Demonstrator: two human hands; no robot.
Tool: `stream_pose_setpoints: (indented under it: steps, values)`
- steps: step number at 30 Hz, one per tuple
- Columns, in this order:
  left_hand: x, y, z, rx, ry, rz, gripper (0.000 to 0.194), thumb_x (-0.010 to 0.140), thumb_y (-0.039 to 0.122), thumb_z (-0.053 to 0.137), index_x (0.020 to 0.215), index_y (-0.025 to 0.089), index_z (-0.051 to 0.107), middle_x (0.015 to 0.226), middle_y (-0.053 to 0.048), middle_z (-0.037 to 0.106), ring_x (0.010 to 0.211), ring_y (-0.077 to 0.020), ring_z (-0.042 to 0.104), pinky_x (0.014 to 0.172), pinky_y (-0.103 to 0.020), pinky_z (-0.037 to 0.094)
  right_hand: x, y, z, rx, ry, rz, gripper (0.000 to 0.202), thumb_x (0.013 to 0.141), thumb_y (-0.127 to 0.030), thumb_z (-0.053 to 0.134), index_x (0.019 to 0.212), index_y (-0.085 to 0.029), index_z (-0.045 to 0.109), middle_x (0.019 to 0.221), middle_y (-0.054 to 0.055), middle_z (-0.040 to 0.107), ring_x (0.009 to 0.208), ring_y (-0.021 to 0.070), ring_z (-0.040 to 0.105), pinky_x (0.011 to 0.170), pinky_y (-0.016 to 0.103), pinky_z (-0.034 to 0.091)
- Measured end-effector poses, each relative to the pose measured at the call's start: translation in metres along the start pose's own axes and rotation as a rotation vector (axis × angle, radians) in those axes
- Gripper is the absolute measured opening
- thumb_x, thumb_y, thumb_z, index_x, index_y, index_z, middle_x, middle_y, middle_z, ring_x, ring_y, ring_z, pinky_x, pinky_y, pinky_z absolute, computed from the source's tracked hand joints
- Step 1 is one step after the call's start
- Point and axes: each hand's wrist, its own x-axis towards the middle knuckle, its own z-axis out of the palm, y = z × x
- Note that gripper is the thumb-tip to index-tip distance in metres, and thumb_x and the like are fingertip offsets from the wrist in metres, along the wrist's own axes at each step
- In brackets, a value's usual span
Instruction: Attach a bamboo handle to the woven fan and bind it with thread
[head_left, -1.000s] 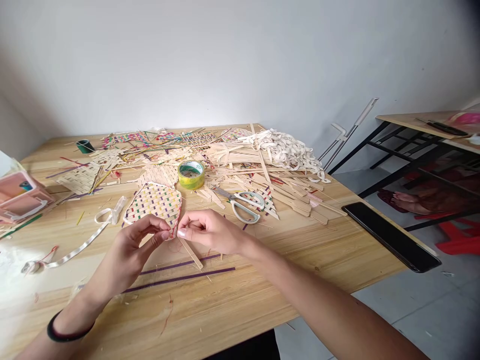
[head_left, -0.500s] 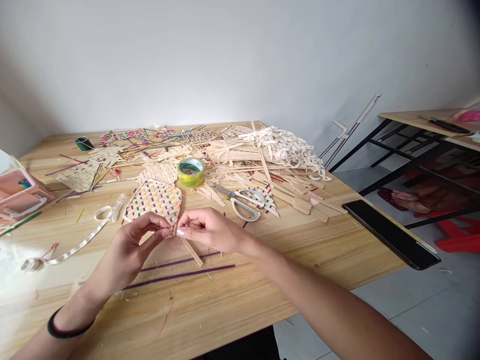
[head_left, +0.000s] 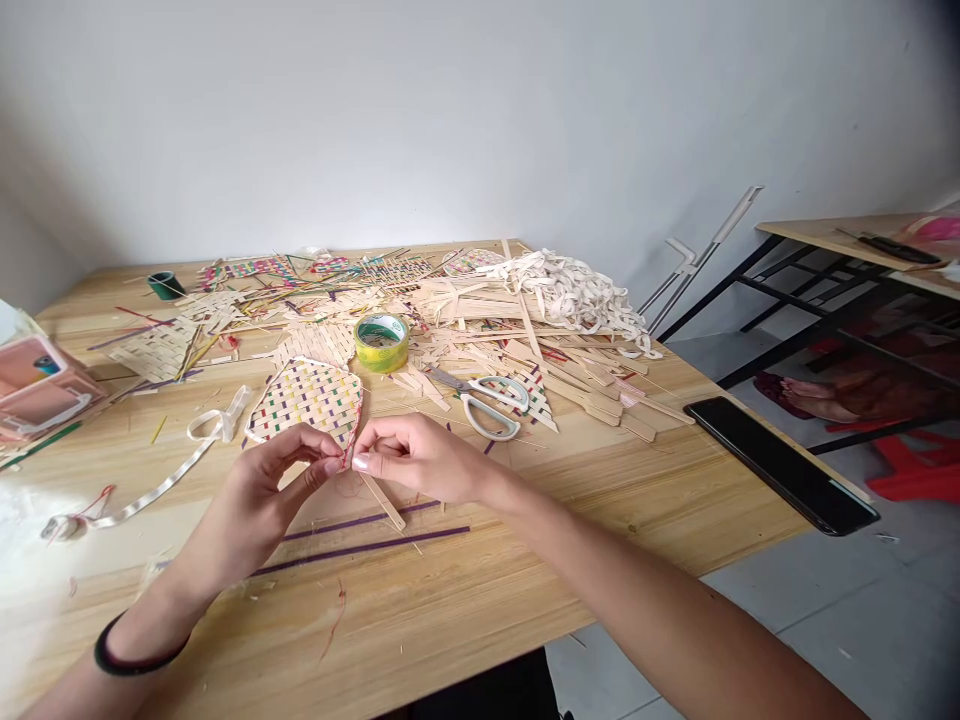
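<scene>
Between the earlier frames and the present one, almost nothing has been altered: both hands are held in the same pose at the near edge of the woven fan [head_left: 309, 400], and only a slight shift of the camera is noted. The work is judged to be a slow, fine operation at the fan's lower tip, not a repositioning.

The left hand [head_left: 259, 500] is closed in a pinch on the lower tip of the fan, thumb against forefinger. The right hand [head_left: 420, 460] is likewise pinched at the same tip, where a thin red thread [head_left: 346, 487] is seen. The fan is lifted slightly off the wooden table [head_left: 480, 590], just in front of the hands, with its handle stick [head_left: 382, 505] pointing toward the person.

Two purple strips [head_left: 360, 535] lie on the table below the hands. A white ribbon [head_left: 180, 455] lies to the left. Farther out, scissors [head_left: 487, 405] and a roll of tape [head_left: 382, 343] are placed near a heap of bamboo strips [head_left: 480, 320]. A black phone [head_left: 780, 462] rests at the right edge. A plain white wall [head_left: 450, 120] closes the room; a second table [head_left: 847, 245] stands at the far right.
</scene>
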Motion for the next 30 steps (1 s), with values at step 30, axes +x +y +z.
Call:
stream_pose_setpoints:
  steps: [30]
  values:
    - [-0.0026, 0.0056, 0.0000, 0.073, -0.037, -0.002, 0.028, 0.110, 0.046, 0.065, 0.099, 0.023, 0.076, 0.093, -0.005, 0.078, 0.088, -0.0210, 0.071, 0.081, -0.030, 0.056, 0.0004, 0.0029, 0.0010, -0.029, -0.015, -0.017, 0.038, 0.098, -0.056, 0.078, 0.095, -0.018, 0.070, 0.061, -0.010, 0.040, 0.060, 0.0103, 0.033, 0.060, 0.028, 0.024]
